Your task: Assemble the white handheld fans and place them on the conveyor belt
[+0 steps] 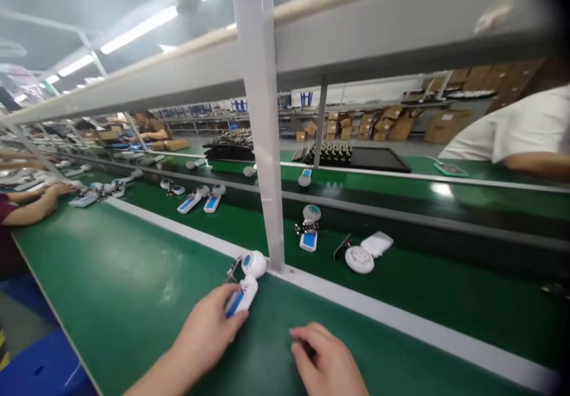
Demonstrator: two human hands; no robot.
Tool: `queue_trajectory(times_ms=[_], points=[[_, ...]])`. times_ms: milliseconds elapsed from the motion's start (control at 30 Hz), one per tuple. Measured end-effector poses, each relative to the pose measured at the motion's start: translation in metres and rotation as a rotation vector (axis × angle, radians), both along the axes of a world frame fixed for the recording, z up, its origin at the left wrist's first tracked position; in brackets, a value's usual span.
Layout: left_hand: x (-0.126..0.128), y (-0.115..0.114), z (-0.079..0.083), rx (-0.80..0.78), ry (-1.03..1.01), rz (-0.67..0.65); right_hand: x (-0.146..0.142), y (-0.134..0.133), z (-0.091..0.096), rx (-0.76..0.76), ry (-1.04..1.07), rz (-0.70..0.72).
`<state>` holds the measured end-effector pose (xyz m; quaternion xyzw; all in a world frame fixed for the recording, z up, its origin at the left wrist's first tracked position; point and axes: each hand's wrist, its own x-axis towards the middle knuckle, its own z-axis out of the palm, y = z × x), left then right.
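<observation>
My left hand is closed round the handle of a white plastic device with a round head and a blue panel in its handle. A small circuit board sticks out beside the round head. This device is over the near green bench, close to the foot of the white post. My right hand hovers to the right, fingers loosely curled, a gap between thumb and forefinger and nothing visible between them. Across the white rail lie a similar device with a board across it and another opened white device.
A white upright post stands just ahead, with a wide beam overhead. More devices lie along the green belt. Black trays of boards sit beyond. Co-workers' arms show left and right. A blue stool stands lower left.
</observation>
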<state>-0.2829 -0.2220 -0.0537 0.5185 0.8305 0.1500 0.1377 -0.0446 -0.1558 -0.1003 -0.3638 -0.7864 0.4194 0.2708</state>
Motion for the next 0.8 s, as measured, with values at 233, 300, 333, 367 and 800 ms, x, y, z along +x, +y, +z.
queue_trajectory(times_ms=[233,300,333,367,800], points=[[0.090,-0.043,-0.011,0.123,-0.089,-0.264,-0.011,-0.006,0.011,-0.105,0.166,-0.004],[0.082,-0.045,-0.005,0.130,-0.084,-0.300,-0.004,-0.006,0.008,-0.102,0.189,0.019],[0.072,-0.045,-0.002,0.156,-0.057,-0.317,-0.001,-0.006,0.008,-0.105,0.202,0.037],[0.060,-0.044,0.001,0.196,-0.011,-0.348,0.001,-0.006,0.007,-0.112,0.215,0.053],[0.007,0.000,0.013,0.080,0.151,-0.878,-0.007,0.001,0.003,-0.413,0.394,-0.022]])
